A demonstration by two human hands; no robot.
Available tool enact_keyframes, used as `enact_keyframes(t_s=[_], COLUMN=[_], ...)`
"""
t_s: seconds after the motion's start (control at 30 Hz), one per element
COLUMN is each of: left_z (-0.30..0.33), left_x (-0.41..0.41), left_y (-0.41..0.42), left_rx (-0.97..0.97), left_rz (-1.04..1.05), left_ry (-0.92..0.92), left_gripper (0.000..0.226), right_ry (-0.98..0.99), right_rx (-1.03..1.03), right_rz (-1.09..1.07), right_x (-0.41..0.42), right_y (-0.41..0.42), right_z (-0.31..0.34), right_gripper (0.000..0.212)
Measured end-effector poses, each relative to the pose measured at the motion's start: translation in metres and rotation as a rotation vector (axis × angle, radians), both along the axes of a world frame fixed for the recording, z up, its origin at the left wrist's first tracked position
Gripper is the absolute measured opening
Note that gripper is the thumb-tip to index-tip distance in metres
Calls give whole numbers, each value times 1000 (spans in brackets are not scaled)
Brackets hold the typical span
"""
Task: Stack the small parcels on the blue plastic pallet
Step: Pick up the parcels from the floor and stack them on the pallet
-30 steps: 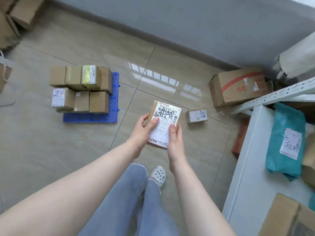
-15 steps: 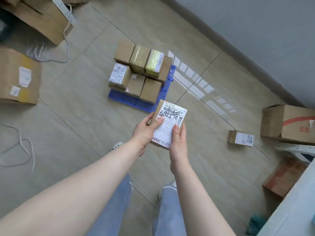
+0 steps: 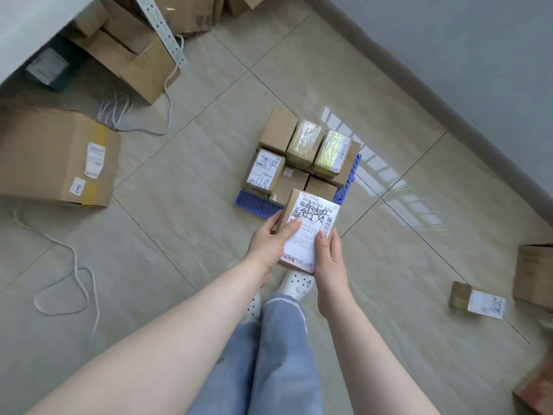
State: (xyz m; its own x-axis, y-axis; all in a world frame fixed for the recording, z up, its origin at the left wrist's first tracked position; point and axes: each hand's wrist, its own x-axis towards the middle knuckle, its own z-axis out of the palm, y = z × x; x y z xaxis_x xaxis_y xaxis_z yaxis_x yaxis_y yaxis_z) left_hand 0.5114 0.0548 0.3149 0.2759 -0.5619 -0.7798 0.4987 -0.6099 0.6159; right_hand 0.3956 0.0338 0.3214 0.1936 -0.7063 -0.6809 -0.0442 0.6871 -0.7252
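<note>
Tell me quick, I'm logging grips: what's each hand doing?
Left hand: holding the small brown cardboard parcel with white label.
Right hand: holding the same parcel.

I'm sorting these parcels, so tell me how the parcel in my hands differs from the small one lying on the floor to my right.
The held parcel is up off the floor, gripped by the left hand and right hand; the floor parcel lies alone on the tiles, untouched. The held parcel's white label covers most of its top face; the floor parcel's label covers one end, leaving taped cardboard bare. Both are brown cardboard with printed white labels, and neither is on the blue pallet yet.
</note>
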Motion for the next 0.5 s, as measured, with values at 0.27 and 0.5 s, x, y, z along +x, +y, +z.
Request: enact_keyframes(t_s=[0.27,0.5], left_z=[-40,-118], left_x=[26,24], left_y=[-44,-78], left_rx=[100,351], left_rz=[161,395], left_ry=[-45,237], left_gripper=[99,49], right_ry=[-17,99], right_rx=[104,157], right_rz=[61,51], right_x=[35,53], right_y=[-63,-93], right_z=[-43,-131], right_gripper=[49,54])
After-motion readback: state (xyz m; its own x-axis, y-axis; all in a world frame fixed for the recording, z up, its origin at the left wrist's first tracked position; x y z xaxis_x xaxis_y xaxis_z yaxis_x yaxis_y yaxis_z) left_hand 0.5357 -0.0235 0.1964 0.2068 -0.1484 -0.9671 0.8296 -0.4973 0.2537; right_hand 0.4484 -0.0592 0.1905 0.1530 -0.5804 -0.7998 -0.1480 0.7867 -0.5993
